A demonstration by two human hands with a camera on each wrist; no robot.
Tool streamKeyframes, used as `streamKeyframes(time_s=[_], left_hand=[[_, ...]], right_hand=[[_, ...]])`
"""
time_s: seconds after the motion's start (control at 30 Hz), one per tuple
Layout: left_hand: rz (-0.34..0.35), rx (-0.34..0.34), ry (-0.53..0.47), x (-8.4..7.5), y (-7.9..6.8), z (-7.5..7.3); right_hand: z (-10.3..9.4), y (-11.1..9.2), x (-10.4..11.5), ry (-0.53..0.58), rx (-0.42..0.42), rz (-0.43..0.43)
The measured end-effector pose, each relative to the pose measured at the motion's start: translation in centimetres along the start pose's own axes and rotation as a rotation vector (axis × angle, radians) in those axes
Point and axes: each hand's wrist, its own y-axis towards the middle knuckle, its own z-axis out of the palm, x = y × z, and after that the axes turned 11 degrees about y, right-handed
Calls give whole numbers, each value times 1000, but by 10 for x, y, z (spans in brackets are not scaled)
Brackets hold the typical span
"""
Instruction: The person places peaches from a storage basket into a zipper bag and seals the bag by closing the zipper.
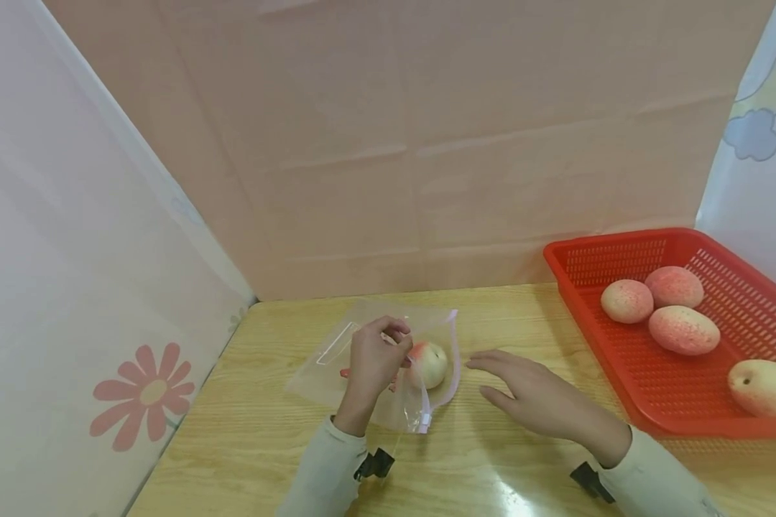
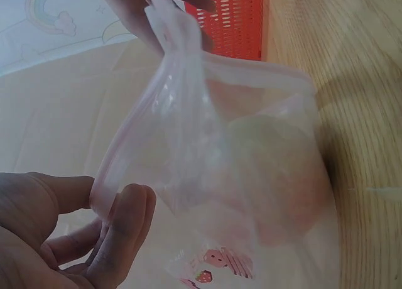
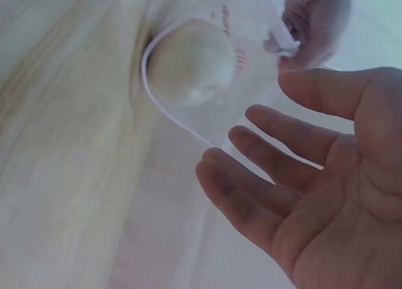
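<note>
A clear zip bag (image 1: 333, 359) with a pink rim and small red print lies on the wooden table, its mouth spread toward the right. Inside sits one pale peach (image 1: 435, 365) with a red blush, close to the opening. My left hand (image 1: 376, 355) pinches the upper layer of the bag at its rim between thumb and fingers, lifting it in a fold; the left wrist view shows this pinch (image 2: 103, 207) near. Just right of the mouth hovers my right hand (image 1: 537, 395), fingers extended and apart, holding nothing. A slider (image 1: 425, 420) sits at the bag's near corner.
At the right stands a red plastic basket (image 1: 614, 391) with several peaches (image 1: 684, 330) in it. A pinkish cloth (image 1: 414, 179) hangs behind the table (image 1: 233, 445), and a flower-printed white sheet (image 1: 71, 287) borders it on the left.
</note>
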Motion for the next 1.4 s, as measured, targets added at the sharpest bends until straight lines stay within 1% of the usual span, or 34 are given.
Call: streamKeyframes(time_s=[0.13,0.2,0.37,0.57,0.67,0.8,0.93,1.03,1.13,1.2,1.3,1.4], left_hand=[[-14,0,-1,2,-1,0],[-21,1,-1,2,-1,0],[-27,4,-4,2,-1,-1],[-19,13,9,2,-1,-1],[-16,22,12,2,-1,0],[-14,30,7,2,-1,0],[-15,33,10,1,-1,0],[-17,34,16,1,-1,1],[-18,37,19,0,-2,2],[-18,37,24,0,-2,2],[-24,38,19,0,-1,4],[-27,39,7,0,-1,6]], right_hand=[[-11,-10,0,-26,-32,-14],[-19,-14,2,-17,-34,1],[-51,-19,9,22,-18,65],[-91,-17,6,-31,-85,70],[-107,-14,1,-86,-115,76],[-124,-11,-6,-95,-96,140],[-138,-7,-17,-57,-68,203],[-146,-4,-28,-81,-77,247],[-154,-1,-43,-108,-74,304],[-158,1,-55,-101,-66,337],[-164,1,-72,-94,-36,371],[-167,-1,-88,-108,-29,387]])
